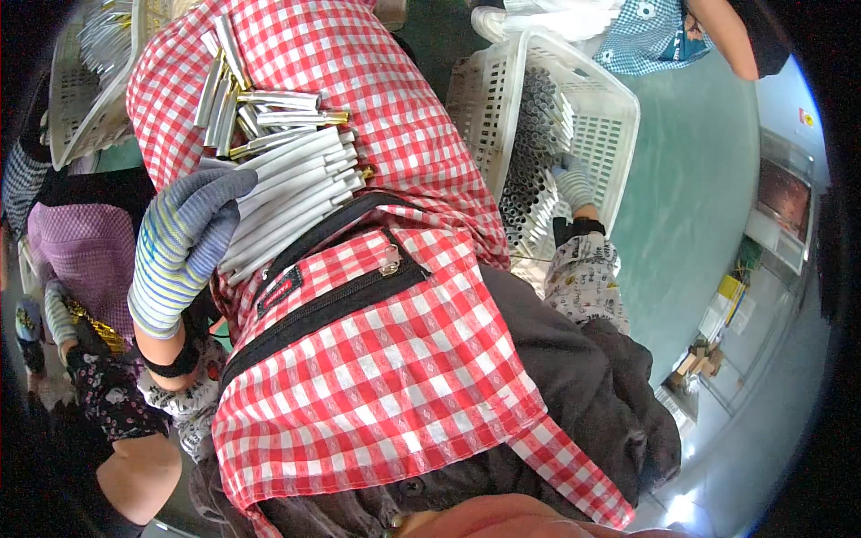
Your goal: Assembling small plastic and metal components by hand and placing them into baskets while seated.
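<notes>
My left hand (pixel 188 238), in a striped knit glove, is closed on the left ends of a bundle of slim white tubes (pixel 291 197) lying across my lap. Beyond the bundle, loose silvery tubes with gold-coloured ends (pixel 229 108) are scattered on my red-and-white checked apron (pixel 395 332). To the right, my right hand (pixel 574 184), gloved alike, reaches into a white plastic basket (pixel 619 134). It touches the side of a dense stack of metal tubes (pixel 529 170) whose round ends face up. Its fingertips are partly hidden against the stack, so their grip cannot be made out.
At the upper left stands another white basket (pixel 67 117) with thin clear or silvery pieces. A co-worker's gloved hand (pixel 61 314) is close on my left, near a purple cloth (pixel 85 242). Another person's arm (pixel 726 36) shows beyond the right basket. Green floor (pixel 691 188) lies to the right.
</notes>
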`<state>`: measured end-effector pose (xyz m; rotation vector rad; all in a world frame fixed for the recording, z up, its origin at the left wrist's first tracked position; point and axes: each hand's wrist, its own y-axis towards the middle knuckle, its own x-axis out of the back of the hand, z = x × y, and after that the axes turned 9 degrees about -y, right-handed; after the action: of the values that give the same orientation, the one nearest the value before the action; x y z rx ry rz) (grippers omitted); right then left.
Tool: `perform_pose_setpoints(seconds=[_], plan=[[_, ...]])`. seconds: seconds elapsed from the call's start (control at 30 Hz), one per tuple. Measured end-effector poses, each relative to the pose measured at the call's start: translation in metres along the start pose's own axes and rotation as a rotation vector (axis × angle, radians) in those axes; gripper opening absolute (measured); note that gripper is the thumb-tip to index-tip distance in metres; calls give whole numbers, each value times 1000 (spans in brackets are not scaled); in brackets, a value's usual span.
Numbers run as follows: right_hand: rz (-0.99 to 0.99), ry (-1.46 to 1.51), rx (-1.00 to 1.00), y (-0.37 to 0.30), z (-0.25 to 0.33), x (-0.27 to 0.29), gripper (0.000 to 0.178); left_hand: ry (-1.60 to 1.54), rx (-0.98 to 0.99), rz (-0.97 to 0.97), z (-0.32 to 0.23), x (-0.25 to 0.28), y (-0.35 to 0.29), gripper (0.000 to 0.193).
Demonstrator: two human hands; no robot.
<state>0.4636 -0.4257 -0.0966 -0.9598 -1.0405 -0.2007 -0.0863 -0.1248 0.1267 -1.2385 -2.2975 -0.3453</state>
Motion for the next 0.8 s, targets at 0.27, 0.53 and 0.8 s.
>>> perform_pose_setpoints(seconds=[0.27,0.53,0.8], plan=[[-113,-131,229,7,-28,-12,38,-21,47,-21,2,14,-14,28],[-314,-376,187,-4,15,11,25,171,22,-185,0,23,2,25],[-627,79,857,-66,235,86,16,663,132,-219,40,19,25,50]])
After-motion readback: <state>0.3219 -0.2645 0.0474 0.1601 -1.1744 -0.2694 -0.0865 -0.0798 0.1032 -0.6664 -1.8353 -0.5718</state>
